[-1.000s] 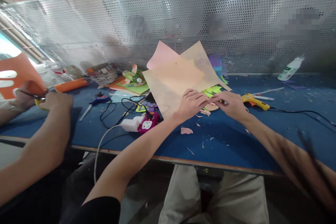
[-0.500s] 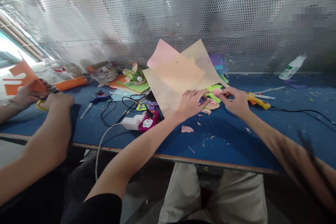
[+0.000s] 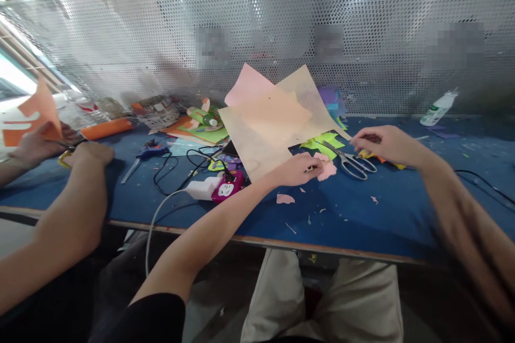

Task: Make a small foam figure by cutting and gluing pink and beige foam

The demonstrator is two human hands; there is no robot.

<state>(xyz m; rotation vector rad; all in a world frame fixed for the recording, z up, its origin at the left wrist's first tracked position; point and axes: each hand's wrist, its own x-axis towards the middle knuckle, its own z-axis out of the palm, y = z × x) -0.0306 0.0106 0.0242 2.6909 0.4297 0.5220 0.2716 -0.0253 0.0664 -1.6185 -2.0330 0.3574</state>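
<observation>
My left hand [image 3: 298, 168] rests on the blue table [image 3: 362, 225], its fingers closed on a small pink paper cutout [image 3: 328, 170]. My right hand [image 3: 382, 144] hovers a little to the right, above a yellow glue gun [image 3: 398, 165]. Its thumb and fingertips are pinched together, and I cannot make out what they hold. Grey-handled scissors [image 3: 351, 161] lie flat on the table between my two hands. Large beige and pink paper sheets [image 3: 269, 118] lean just behind my left hand.
A co-worker's hands [image 3: 86, 153] at the left hold orange paper [image 3: 40, 112] and yellow-handled scissors. A white and magenta power strip [image 3: 219, 188] with cables, a blue glue gun [image 3: 151, 151], coloured paper scraps and a white bottle [image 3: 436, 109] lie before a perforated metal screen [image 3: 120, 43].
My right hand has drawn away from my left and moved right, over the yellow glue gun. The scissors now lie in plain view between my hands. My left hand keeps the pink piece.
</observation>
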